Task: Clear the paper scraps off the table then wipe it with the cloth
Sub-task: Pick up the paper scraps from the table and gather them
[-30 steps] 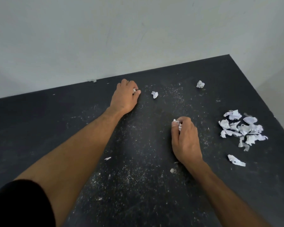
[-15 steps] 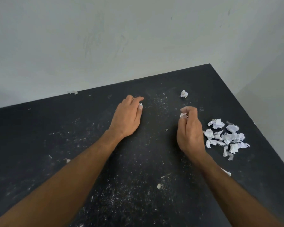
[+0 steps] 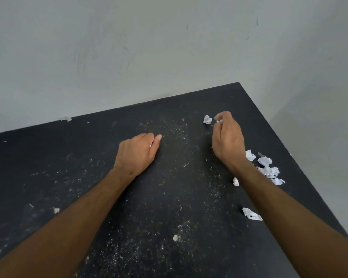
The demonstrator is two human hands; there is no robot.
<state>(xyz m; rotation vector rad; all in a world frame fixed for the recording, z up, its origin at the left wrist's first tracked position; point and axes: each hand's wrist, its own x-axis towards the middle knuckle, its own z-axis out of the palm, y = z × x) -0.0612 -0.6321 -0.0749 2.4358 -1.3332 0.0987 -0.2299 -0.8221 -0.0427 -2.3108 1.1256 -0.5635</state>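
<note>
The black table (image 3: pixel 68 157) is dusted with white crumbs. My left hand (image 3: pixel 138 152) rests on it, fingers curled shut, with a sliver of white paper showing at the thumb. My right hand (image 3: pixel 226 137) hovers at the far right, fingers closed on small paper scraps, right beside a crumpled scrap (image 3: pixel 207 119). A pile of crumpled white scraps (image 3: pixel 266 167) lies by the right edge, partly hidden by my right forearm. Single scraps lie at the forearm (image 3: pixel 235 181), lower right (image 3: pixel 251 214) and near the front (image 3: pixel 175 237). No cloth is in view.
A pale wall stands behind the table's far edge. The right edge of the table (image 3: pixel 309 177) drops off to a pale floor. Tiny scraps lie at the far left edge (image 3: pixel 65 118) and at the left (image 3: pixel 56 210).
My right hand, still holding scraps, has moved away from me and to the right, up to the far crumpled scrap. My left hand has stayed shut on the table. The view has tilted upward.
</note>
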